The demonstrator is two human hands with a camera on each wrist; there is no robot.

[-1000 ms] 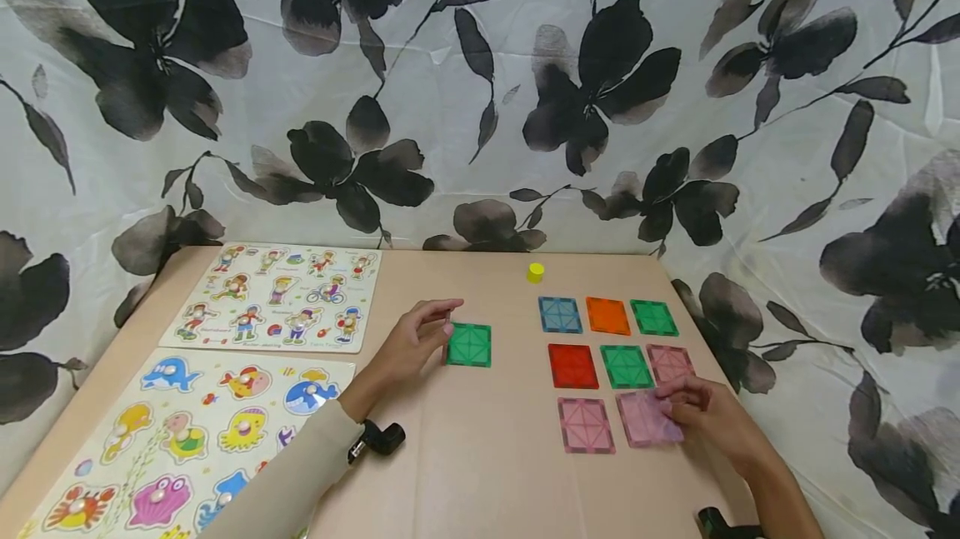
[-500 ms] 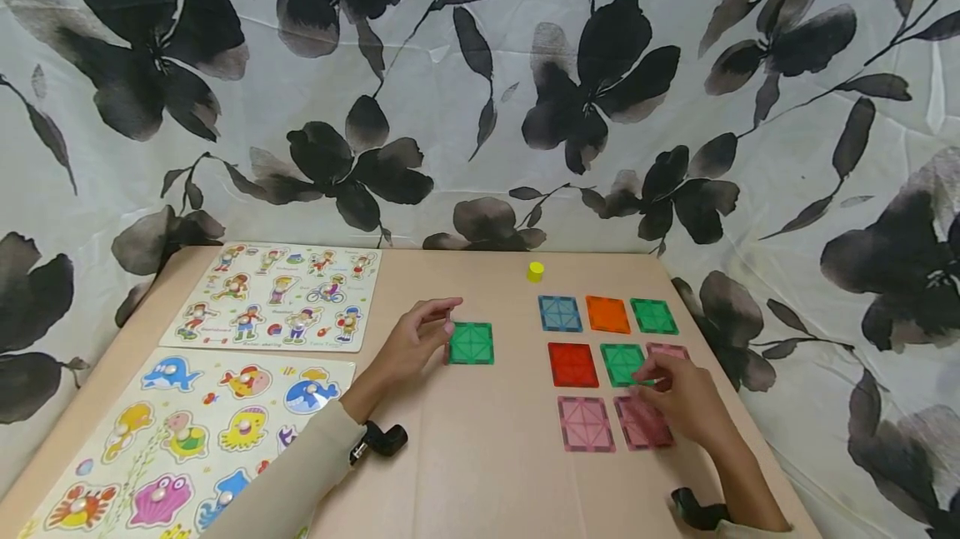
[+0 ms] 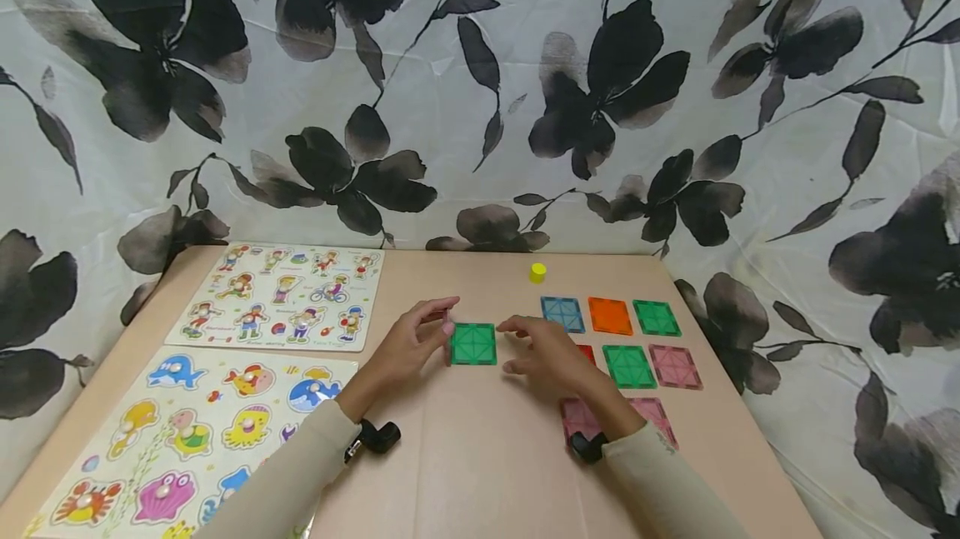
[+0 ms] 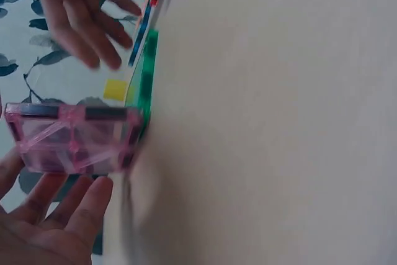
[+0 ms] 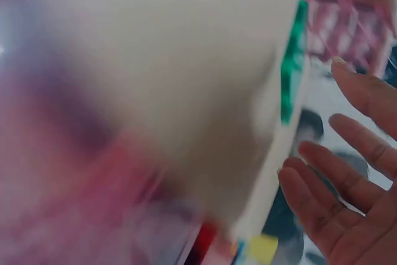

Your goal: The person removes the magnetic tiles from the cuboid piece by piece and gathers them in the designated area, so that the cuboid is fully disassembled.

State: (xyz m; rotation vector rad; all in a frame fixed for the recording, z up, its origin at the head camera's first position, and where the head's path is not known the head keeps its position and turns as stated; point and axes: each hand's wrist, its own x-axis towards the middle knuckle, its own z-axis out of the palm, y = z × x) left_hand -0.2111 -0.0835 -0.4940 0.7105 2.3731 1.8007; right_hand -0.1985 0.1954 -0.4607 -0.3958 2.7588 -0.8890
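Note:
A green magnetic tile (image 3: pixel 473 344) lies flat at mid-table, between both hands. At its left edge a pink magnetic tile (image 4: pixel 73 139) stands upright; the left wrist view shows its clear, cross-ribbed face. My left hand (image 3: pixel 407 347) pinches this pink tile with thumb and fingers; from the head view it is nearly edge-on and mostly hidden. My right hand (image 3: pixel 551 356) hovers at the right of the green tile, fingers (image 5: pixel 338 181) spread and holding nothing. In the right wrist view the pink tile shows blurred beyond them.
Right of the hands lie rows of tiles: blue (image 3: pixel 562 315), orange (image 3: pixel 610 316), green (image 3: pixel 657 318), another green (image 3: pixel 630 367) and several pink (image 3: pixel 676 367). A red tile is partly covered by the right hand. A yellow cylinder (image 3: pixel 537 273) stands behind. Two picture puzzle boards (image 3: pixel 264 331) fill the left.
My right hand has let go of a pink tile in the front row and moved left to the flat green tile. The left hand stays in place with its pink tile.

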